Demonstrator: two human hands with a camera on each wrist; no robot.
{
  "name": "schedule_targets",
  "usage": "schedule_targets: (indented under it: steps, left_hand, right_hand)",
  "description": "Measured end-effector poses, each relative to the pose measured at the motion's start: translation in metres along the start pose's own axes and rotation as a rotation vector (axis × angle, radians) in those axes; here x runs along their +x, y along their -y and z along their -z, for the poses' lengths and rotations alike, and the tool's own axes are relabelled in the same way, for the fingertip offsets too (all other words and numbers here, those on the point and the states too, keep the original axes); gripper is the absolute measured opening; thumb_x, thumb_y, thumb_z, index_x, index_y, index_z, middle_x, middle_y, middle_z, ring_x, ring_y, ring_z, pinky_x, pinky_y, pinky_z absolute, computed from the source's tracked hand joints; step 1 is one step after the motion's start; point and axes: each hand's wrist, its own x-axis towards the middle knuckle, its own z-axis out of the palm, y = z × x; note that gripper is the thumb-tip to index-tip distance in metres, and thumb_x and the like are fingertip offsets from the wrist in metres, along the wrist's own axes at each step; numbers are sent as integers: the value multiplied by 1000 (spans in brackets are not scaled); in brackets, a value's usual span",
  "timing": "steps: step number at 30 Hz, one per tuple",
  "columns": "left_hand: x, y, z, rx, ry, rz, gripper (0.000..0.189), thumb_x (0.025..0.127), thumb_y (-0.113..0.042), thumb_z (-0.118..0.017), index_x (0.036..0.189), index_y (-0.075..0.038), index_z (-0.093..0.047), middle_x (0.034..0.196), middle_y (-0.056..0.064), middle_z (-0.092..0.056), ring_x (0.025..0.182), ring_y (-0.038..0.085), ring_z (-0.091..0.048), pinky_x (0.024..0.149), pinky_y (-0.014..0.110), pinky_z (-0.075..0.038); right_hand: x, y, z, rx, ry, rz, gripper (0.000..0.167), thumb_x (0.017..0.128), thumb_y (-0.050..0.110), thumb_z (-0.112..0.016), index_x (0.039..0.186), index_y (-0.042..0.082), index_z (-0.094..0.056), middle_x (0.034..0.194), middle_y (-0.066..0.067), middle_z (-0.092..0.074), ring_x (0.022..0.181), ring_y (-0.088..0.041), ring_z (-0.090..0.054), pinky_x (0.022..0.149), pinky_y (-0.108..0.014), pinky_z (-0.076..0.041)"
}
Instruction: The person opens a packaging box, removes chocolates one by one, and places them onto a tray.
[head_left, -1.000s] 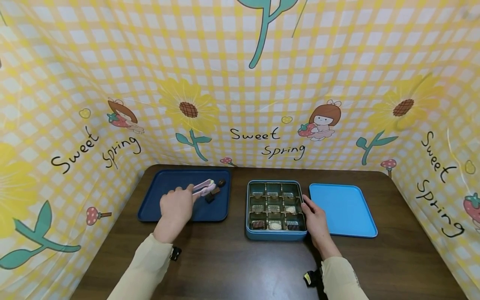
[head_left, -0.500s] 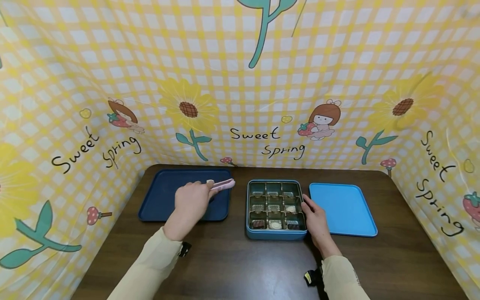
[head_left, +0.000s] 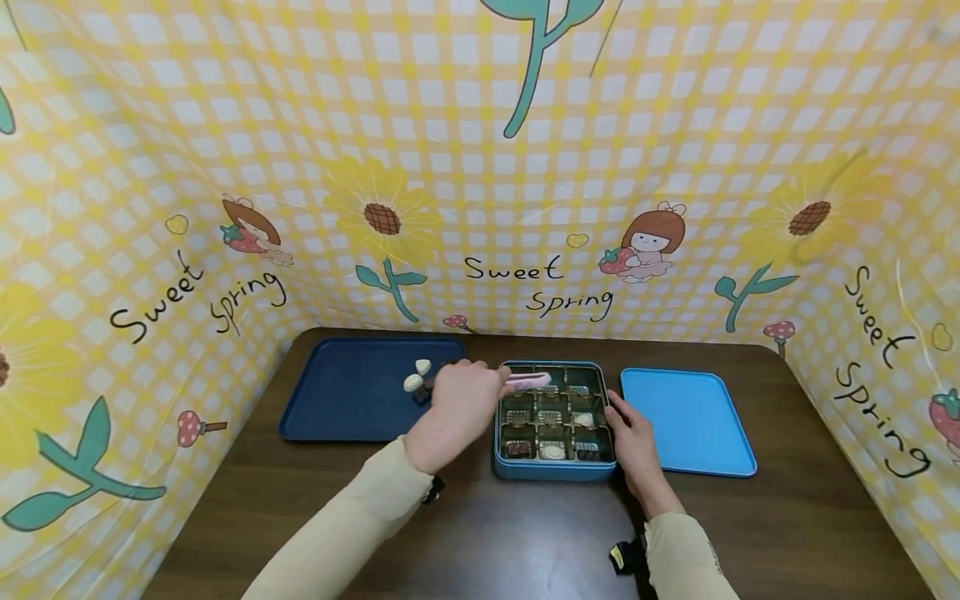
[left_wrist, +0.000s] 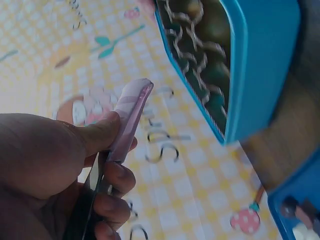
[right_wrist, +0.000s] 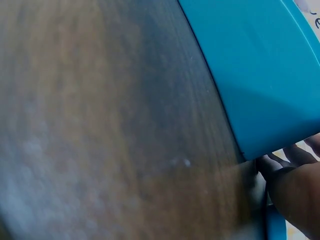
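Observation:
My left hand (head_left: pixel 459 408) grips tongs with pale pink tips (head_left: pixel 529 381), fingers wrapped round the dark handle in the left wrist view. The tips are over the back row of a blue box (head_left: pixel 555 472) with a divided gold insert; I cannot tell whether they pinch anything. Brown, white and dark chocolates (head_left: pixel 552 451) fill the front row, and a white chocolate (head_left: pixel 582 419) sits at the right of the middle row. My right hand (head_left: pixel 636 437) rests against the box's right side, fingers touching its wall in the right wrist view.
On the left lies a navy tray (head_left: pixel 337 392) holding white chocolates (head_left: pixel 413 382) and dark chocolates (head_left: pixel 422 397) near its right end. A light blue lid (head_left: pixel 686 421) lies right of the box. A yellow checked cloth (head_left: pixel 480 200) surrounds the brown table (head_left: pixel 517 533).
My left hand has carried the tongs rightward from the navy tray to over the box. White chocolates on the tray, hidden before, now show. My right hand has stayed at the box.

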Motion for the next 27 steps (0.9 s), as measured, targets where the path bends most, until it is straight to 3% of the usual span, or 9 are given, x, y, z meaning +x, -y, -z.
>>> schedule_targets:
  steps: [7,12,17,21,27]
  left_hand:
    - [15,-39,3,75,182,-86,33,100,-51,-54,116,-27,-71,86,2,-67,72,21,-60,60,34,-51]
    - [26,-61,5,100,323,-87,33,102,-46,-55,126,-28,-69,101,2,-70,86,25,-64,70,39,-55]
    - [35,-80,5,101,374,-73,24,101,-38,-60,117,-27,-73,102,0,-71,88,23,-63,76,38,-52]
    - [41,-93,5,131,387,-63,20,103,-31,-58,110,-30,-76,102,-4,-73,85,20,-61,73,36,-49]
    - [53,-114,7,256,504,-58,27,104,-44,-52,123,-39,-70,113,-8,-72,88,19,-62,83,38,-50]
  right_hand:
    - [1,-2,1,26,-6,-34,51,111,25,-43,159,12,-33,164,-16,-28,150,-35,-25,117,-52,-30]
    - [2,-1,0,14,-6,-21,51,110,24,-44,159,11,-34,163,-16,-29,151,-34,-23,117,-51,-29]
    - [3,-1,0,19,-8,-23,50,110,23,-44,158,10,-35,163,-15,-31,151,-32,-25,116,-50,-31]
    - [3,-1,-1,34,-9,-13,50,110,22,-45,157,9,-36,162,-15,-32,150,-32,-26,116,-49,-31]
    - [3,-2,1,23,-3,-17,51,110,25,-45,158,12,-35,162,-13,-32,147,-27,-31,111,-41,-39]
